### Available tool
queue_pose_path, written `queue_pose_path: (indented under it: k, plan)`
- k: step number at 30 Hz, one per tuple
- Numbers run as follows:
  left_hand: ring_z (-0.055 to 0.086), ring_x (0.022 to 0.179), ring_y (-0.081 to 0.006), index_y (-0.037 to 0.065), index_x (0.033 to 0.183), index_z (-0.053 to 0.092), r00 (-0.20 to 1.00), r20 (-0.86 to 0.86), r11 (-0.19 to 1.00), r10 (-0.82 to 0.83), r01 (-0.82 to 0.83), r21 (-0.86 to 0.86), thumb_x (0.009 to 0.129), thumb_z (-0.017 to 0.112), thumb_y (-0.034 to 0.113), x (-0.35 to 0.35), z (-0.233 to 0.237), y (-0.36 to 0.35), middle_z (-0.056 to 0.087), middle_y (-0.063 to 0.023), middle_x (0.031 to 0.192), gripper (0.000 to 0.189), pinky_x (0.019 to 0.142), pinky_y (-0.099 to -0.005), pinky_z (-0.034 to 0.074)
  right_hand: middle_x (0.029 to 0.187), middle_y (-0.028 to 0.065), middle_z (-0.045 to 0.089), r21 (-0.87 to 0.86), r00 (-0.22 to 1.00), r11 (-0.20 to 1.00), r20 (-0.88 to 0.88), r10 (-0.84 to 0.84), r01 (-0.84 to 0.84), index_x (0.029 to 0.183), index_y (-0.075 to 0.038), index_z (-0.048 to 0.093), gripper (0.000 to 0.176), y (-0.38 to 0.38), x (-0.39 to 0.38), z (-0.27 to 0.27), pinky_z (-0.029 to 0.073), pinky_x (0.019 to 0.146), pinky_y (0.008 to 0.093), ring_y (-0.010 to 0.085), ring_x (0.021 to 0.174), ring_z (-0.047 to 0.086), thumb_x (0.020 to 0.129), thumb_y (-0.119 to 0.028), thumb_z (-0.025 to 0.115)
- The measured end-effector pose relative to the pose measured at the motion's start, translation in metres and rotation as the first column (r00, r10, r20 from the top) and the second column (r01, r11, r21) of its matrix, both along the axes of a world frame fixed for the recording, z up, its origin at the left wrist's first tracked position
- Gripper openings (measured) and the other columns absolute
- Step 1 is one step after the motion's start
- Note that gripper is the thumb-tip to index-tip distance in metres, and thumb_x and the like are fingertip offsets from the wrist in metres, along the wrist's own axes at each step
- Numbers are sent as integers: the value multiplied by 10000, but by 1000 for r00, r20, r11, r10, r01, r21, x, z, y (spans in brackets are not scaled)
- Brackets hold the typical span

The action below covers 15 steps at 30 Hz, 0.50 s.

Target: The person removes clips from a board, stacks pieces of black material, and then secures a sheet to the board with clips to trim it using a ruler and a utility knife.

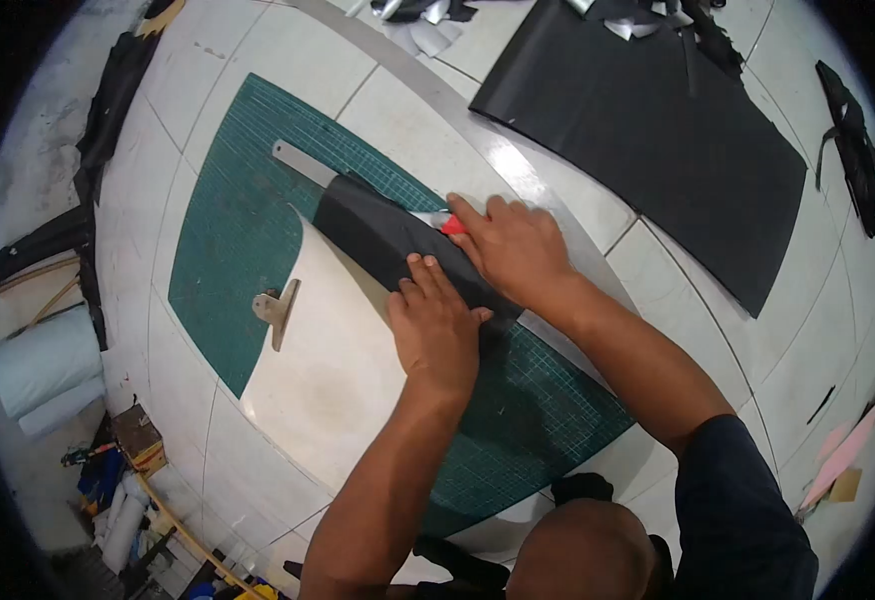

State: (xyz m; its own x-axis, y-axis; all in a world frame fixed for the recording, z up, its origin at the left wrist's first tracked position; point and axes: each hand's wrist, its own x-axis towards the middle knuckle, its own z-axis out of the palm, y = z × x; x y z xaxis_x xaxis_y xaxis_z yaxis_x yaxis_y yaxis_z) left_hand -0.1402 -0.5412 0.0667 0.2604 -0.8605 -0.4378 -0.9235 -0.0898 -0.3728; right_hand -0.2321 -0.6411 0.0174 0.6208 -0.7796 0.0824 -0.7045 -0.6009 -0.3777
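Note:
My left hand [433, 325] lies flat with its fingers stretched out, pressing on a black sheet of material [373, 225]. My right hand [518, 245] is closed around a red-and-white utility knife [452, 223] at the far edge of that sheet; its blade is too small to make out. A steel ruler [303, 163] runs along the sheet, its far end sticking out and its middle hidden. Beneath lies a green cutting mat [223, 240]. A curled white board [328, 350] with a metal clip [277, 312] lies partly beside and under my left forearm.
A larger black sheet [648, 140] lies on the white tiled floor, with scraps [428, 30] near it. A long metal strip [503, 155] runs past the mat. Light blue rolls [48, 365] and assorted tools stand at left. A pink piece [838, 455] lies far right.

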Motion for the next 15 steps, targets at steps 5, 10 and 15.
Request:
queue_pose_path:
  k: [5,10,15]
  plan:
    - [516,1267,-233,-28,1493,356,999,-9,996,53,-52,74,914,531,612,-1,3,-5,395,-174,1540,880,1041,-370,341,952,121,661,-9,997,998,52,-65,65,1310,-148,555,392,-57,89,-9,529,695,436,293,857,687,978,-355,525]
    - [493,1294,-231,-17,1510,326,994,-11,987,111,-109,115,907,533,625,-1,5,-4,352,-153,1570,904,1046,-362,338,1006,203,675,195,906,964,350,-239,180,1132,-33,562,384,-110,120,44,529,761,489,397,882,686,1005,-390,496]
    - [555,1216,-222,-10,1499,361,992,-25,989,123,-120,91,860,603,625,-3,6,-12,386,-154,1553,932,1052,-370,336,1000,303,653,560,868,794,248,-431,235,1109,27,477,540,-14,-30,52,507,755,491,450,908,658,939,-466,617]
